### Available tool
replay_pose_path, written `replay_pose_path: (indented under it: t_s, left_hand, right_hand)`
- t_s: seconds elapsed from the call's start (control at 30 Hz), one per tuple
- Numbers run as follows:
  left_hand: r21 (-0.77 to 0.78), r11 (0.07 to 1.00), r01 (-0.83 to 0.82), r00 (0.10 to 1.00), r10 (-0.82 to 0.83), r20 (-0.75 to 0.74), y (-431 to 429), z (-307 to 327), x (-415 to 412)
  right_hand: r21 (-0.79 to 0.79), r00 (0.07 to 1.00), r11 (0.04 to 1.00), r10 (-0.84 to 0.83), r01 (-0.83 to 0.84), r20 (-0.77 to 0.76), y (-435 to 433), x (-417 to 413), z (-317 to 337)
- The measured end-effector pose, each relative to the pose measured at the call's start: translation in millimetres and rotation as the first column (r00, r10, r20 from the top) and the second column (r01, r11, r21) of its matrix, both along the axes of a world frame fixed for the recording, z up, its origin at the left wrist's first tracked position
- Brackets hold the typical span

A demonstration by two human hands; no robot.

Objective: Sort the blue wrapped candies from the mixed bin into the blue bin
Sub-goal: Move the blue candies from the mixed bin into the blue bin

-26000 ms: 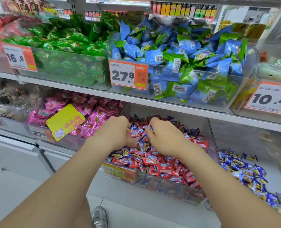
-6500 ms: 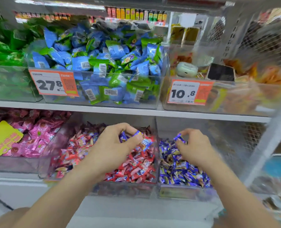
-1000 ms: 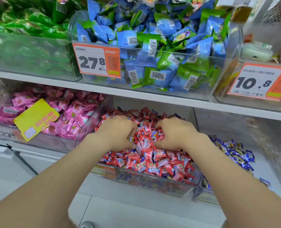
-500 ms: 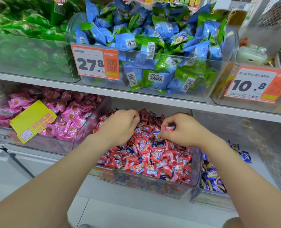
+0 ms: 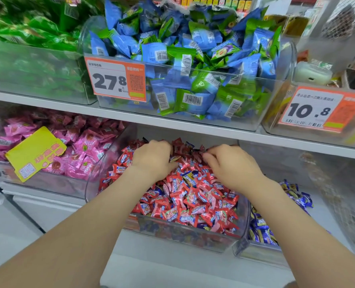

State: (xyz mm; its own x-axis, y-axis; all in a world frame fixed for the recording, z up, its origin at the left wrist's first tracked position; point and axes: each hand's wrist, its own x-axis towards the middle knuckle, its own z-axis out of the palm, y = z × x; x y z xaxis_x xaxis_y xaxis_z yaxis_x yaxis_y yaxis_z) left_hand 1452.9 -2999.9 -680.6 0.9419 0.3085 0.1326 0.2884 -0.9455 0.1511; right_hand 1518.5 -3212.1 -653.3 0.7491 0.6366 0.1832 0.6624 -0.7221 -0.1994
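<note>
At the mixed bin's (image 5: 91,183) middle, a blue candy (image 5: 190,178) lies slantwise between your left hand (image 5: 151,161) and right hand (image 5: 232,165), both curled into the pile, any hold hidden.

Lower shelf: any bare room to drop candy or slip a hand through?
Free: blue bin floor, right of its blue candies. Crowded: mixed bin, heaped to its walls, left hand and right hand both in it; pink bin beside it packed.
</note>
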Motion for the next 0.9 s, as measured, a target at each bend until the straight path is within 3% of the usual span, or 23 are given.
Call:
replay_pose_path:
  t_s: [0.13, 0.3, 0.43, 0.6, 0.9]
  left_hand:
    - [-0.148, 0.988, 0.030, 0.996, -0.018, 0.084, 3.1, 1.1, -4.4]
    - [-0.179, 0.983, 0.042, 0.989, -0.015, 0.148, 4.8, 7.8, -13.7]
    - [-0.182, 0.983, 0.003, 0.989, 0.024, 0.145, 4.8, 13.4, -21.5]
    - [-0.173, 0.985, -0.005, 0.990, 0.030, 0.140, 7.4, 17.3, -30.3]
    - [-0.348, 0.900, 0.264, 0.956, -0.196, 0.219, 25.2, 14.0, -37.0]
  right_hand:
    - [0.040, 0.999, 0.998, 0.052, -0.051, -0.014, 7.9, -9.1, 4.9]
    - [-0.221, 0.996, 0.973, 0.053, -0.068, -0.074, 22.9, -21.3, -6.2]
    - [-0.087, 0.982, 0.993, 0.062, -0.079, -0.180, 29.6, -21.0, -0.5]
    - [0.000, 0.968, 0.999, -0.038, 0.039, -0.247, 23.4, -18.9, 10.3]
    - [0.016, 0.975, 0.991, 0.132, -0.131, -0.177, 17.1, -4.8, -2.7]
